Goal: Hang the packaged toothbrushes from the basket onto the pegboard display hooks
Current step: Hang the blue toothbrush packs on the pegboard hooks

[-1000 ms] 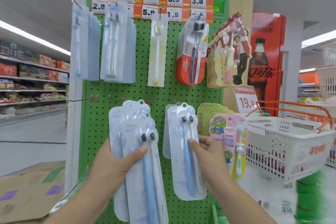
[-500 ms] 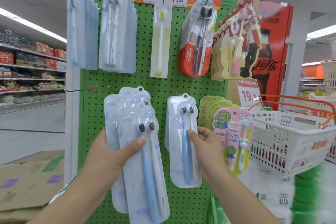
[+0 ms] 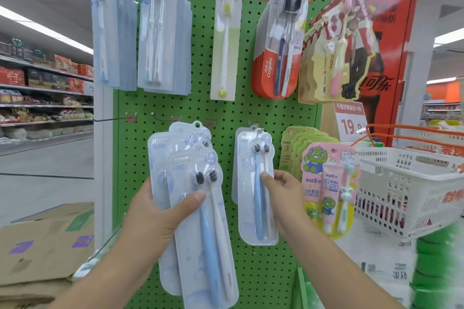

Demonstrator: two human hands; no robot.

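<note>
My left hand [image 3: 160, 213] grips a fanned stack of several clear toothbrush packs [image 3: 198, 221], thumb across the front one, held before the green pegboard [image 3: 251, 113]. My right hand [image 3: 283, 198] pinches one toothbrush pack [image 3: 256, 188] with a blue and a white brush. That pack's top hole sits at a lower-row hook [image 3: 253, 124], with another pack behind it. The white basket [image 3: 406, 190] with orange handles stands to the right.
The upper row holds hanging toothbrush packs, among them red Colgate packs [image 3: 278, 57]. Green and pink kids' packs [image 3: 329, 188] hang right of my right hand. Bare hooks [image 3: 130, 118] jut out at the lower left. Flattened cardboard [image 3: 42, 246] lies lower left.
The view has tilted down, so the display sits higher in frame. My right hand has kept its pinch on the single pack at the hook. My left hand still holds the stack.
</note>
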